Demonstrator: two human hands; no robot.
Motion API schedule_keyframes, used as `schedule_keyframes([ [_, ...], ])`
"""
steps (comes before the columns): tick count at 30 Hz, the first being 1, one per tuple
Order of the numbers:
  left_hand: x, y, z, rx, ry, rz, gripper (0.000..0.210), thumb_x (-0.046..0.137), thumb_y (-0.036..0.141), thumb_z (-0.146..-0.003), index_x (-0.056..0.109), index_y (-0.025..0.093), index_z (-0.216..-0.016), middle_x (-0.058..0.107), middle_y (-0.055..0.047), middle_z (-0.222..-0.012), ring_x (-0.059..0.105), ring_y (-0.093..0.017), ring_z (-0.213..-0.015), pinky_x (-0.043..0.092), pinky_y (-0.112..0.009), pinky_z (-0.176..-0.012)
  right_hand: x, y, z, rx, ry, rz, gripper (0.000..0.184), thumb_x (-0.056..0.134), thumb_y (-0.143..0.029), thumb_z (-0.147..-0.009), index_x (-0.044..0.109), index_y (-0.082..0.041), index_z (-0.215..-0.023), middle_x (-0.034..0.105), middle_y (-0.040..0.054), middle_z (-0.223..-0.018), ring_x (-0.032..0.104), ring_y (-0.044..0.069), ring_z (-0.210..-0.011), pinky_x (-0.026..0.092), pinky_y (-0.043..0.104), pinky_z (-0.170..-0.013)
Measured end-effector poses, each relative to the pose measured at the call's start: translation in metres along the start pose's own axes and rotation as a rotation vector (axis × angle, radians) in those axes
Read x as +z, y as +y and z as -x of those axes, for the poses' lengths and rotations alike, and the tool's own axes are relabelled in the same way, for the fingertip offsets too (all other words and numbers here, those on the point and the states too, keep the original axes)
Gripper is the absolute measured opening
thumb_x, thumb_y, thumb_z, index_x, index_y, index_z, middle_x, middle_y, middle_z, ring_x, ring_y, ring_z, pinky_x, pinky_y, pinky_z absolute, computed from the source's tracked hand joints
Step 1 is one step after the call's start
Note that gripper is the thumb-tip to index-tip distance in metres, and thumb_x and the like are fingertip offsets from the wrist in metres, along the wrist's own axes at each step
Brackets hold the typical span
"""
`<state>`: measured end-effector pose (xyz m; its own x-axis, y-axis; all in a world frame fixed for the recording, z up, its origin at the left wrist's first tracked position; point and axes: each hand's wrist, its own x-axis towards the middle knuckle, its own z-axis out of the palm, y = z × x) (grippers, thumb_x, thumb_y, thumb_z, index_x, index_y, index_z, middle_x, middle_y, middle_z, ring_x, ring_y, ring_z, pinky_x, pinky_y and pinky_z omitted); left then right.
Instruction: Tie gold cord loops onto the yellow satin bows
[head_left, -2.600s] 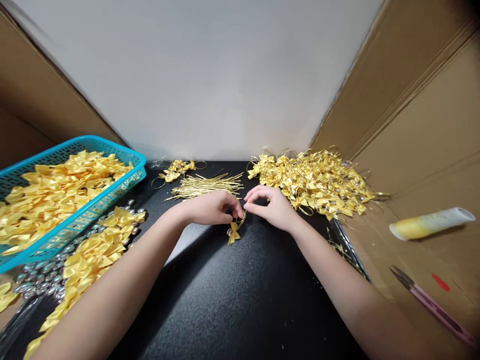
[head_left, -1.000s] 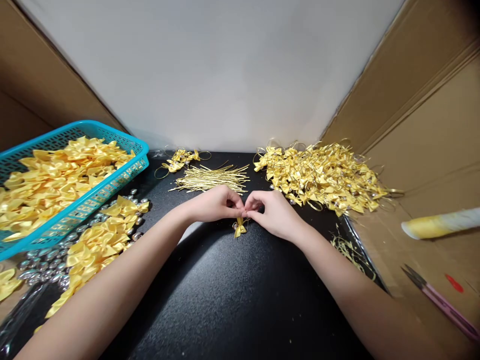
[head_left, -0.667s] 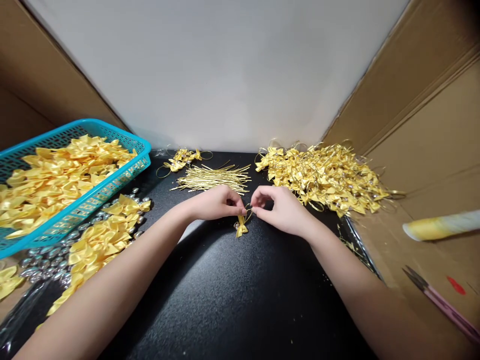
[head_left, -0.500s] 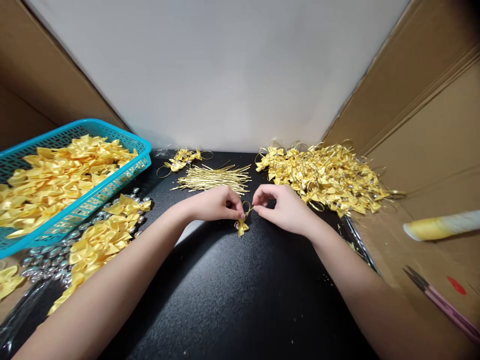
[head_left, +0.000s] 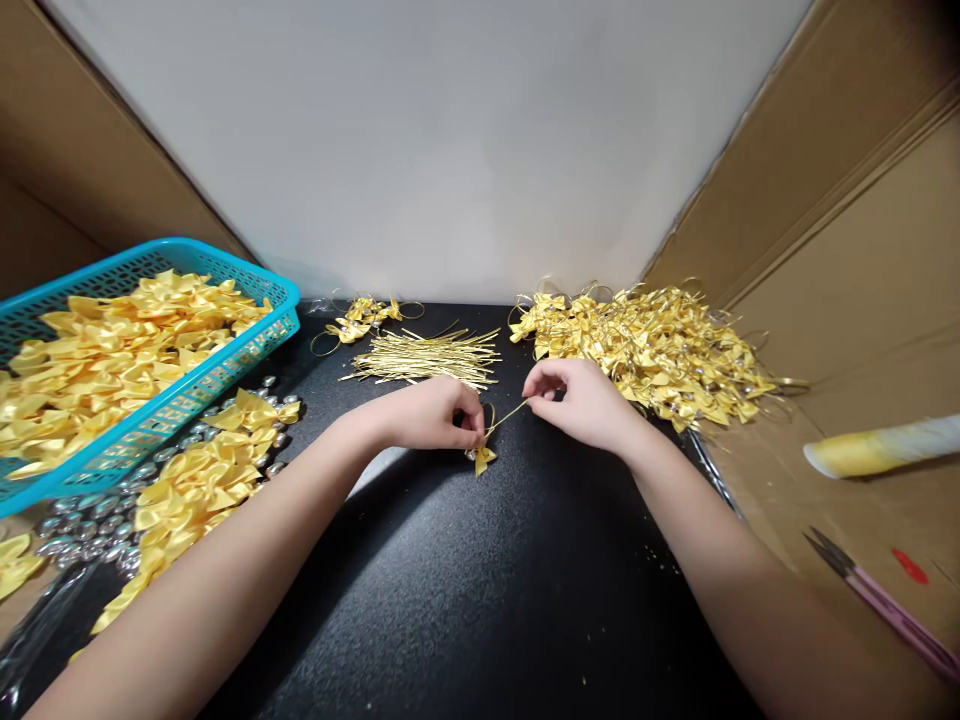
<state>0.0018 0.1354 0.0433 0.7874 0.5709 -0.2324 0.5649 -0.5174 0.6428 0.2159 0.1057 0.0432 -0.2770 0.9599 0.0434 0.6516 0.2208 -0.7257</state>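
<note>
My left hand [head_left: 442, 415] pinches a small yellow ribbon bow [head_left: 484, 459] just above the black tabletop. A silvery bell or bead shows partly beside the bow, mostly behind the fingers. Gold cord [head_left: 508, 416] runs from the bow up to my right hand [head_left: 566, 398], whose thumb and forefinger are closed on its end. The cord is stretched straight between the hands, and a small loop of it stands by the left fingertips. Just beyond the hands lies a bundle of cut gold cords [head_left: 427, 357].
At left a blue basket [head_left: 289, 322] holds yellow bows; more bows [head_left: 199, 490] and silvery beads [head_left: 97, 525] lie beside it. Looped bows are heaped [head_left: 652, 350] back right, with a few [head_left: 364, 318] at back left. Pink-handled scissors [head_left: 885, 605] and a yellow-white roll [head_left: 877, 447] lie right.
My right hand has moved slightly up and to the right, drawing out a longer straight length of gold cord. The left hand has kept its pinch at the bow, shifting very little.
</note>
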Motion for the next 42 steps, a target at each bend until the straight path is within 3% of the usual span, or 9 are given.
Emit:
schedule_keyframes([
  [8, 0.001, 0.003, -0.002, 0.032, 0.019, -0.028, 0.029, 0.052, 0.028, -0.087, 0.073, 0.014, -0.073, 0.067, -0.003, -0.071, 0.057, -0.013, -0.064, 0.040, -0.023, -0.061, 0.003, 0.000, 0.001, 0.041, -0.184, 0.114, 0.023, 0.059, -0.004, -0.072, 0.077, -0.016, -0.078, 0.072, 0.0034, -0.073, 0.062, 0.014, -0.065, 0.047, 0.026, -0.063],
  [14, -0.003, -0.003, -0.001, 0.068, 0.090, -0.002, 0.023, 0.060, 0.030, -0.082, 0.071, 0.015, -0.069, 0.065, -0.004, -0.076, 0.058, -0.016, -0.073, 0.043, -0.027, -0.070, 0.000, -0.007, 0.005, -0.035, -0.215, 0.082, 0.015, 0.063, -0.011, -0.079, 0.076, -0.017, -0.079, 0.073, 0.0045, -0.076, 0.064, 0.015, -0.068, 0.048, 0.027, -0.065],
  [18, -0.006, -0.002, 0.001, 0.083, 0.189, 0.020, 0.016, 0.064, 0.024, -0.078, 0.071, 0.017, -0.091, 0.067, -0.004, -0.091, 0.060, -0.018, -0.085, 0.044, -0.030, -0.077, -0.002, -0.013, 0.007, -0.069, -0.210, 0.078, 0.013, 0.063, -0.012, -0.080, 0.076, -0.017, -0.079, 0.072, 0.0038, -0.076, 0.064, 0.014, -0.068, 0.047, 0.027, -0.066],
  [20, -0.005, 0.000, 0.000, 0.134, 0.168, 0.057, 0.019, 0.066, 0.025, -0.078, 0.072, 0.018, -0.095, 0.067, -0.004, -0.094, 0.059, -0.018, -0.087, 0.045, -0.030, -0.077, -0.002, -0.013, 0.008, -0.076, -0.209, 0.078, 0.013, 0.063, -0.012, -0.080, 0.075, -0.017, -0.079, 0.072, 0.0032, -0.075, 0.063, 0.014, -0.067, 0.047, 0.026, -0.065],
  [25, 0.000, 0.000, -0.003, 0.177, 0.127, 0.128, 0.013, 0.064, 0.026, -0.083, 0.074, 0.017, -0.082, 0.070, -0.004, -0.084, 0.061, -0.015, -0.080, 0.045, -0.027, -0.075, -0.002, -0.012, 0.008, -0.064, -0.204, 0.105, 0.011, 0.063, -0.013, -0.079, 0.074, -0.017, -0.080, 0.071, 0.0036, -0.077, 0.063, 0.015, -0.070, 0.047, 0.028, -0.067],
  [29, 0.002, -0.002, -0.004, 0.148, 0.153, 0.133, 0.014, 0.064, 0.025, -0.083, 0.074, 0.016, -0.080, 0.069, -0.004, -0.081, 0.061, -0.015, -0.077, 0.045, -0.026, -0.073, 0.002, -0.014, 0.008, -0.218, -0.092, 0.162, 0.019, 0.073, -0.020, -0.075, 0.072, -0.020, -0.094, 0.069, 0.0053, -0.099, 0.059, 0.021, -0.095, 0.045, 0.035, -0.085],
  [31, 0.002, -0.004, -0.004, 0.138, 0.149, 0.138, 0.014, 0.064, 0.026, -0.083, 0.075, 0.016, -0.081, 0.069, -0.004, -0.081, 0.060, -0.014, -0.075, 0.044, -0.026, -0.071, 0.006, -0.016, 0.008, -0.274, -0.047, 0.211, 0.017, 0.074, -0.023, -0.075, 0.072, -0.023, -0.092, 0.069, 0.0034, -0.100, 0.057, 0.023, -0.099, 0.040, 0.040, -0.090],
  [35, 0.001, -0.006, -0.004, 0.115, 0.125, 0.168, 0.017, 0.065, 0.029, -0.083, 0.075, 0.016, -0.081, 0.069, -0.004, -0.081, 0.059, -0.014, -0.074, 0.042, -0.024, -0.069, 0.018, -0.015, 0.008, -0.283, -0.007, 0.294, 0.009, 0.075, -0.019, -0.076, 0.071, -0.023, -0.083, 0.072, 0.0019, -0.090, 0.060, 0.022, -0.093, 0.035, 0.042, -0.091],
  [42, -0.002, -0.010, -0.003, 0.078, 0.086, 0.200, 0.018, 0.066, 0.031, -0.081, 0.076, 0.016, -0.081, 0.071, -0.003, -0.080, 0.059, -0.013, -0.072, 0.041, -0.023, -0.065, 0.026, -0.012, 0.006, -0.214, -0.019, 0.130, 0.008, 0.072, -0.014, -0.078, 0.069, -0.021, -0.075, 0.075, -0.0010, -0.078, 0.066, 0.016, -0.074, 0.040, 0.035, -0.084],
])
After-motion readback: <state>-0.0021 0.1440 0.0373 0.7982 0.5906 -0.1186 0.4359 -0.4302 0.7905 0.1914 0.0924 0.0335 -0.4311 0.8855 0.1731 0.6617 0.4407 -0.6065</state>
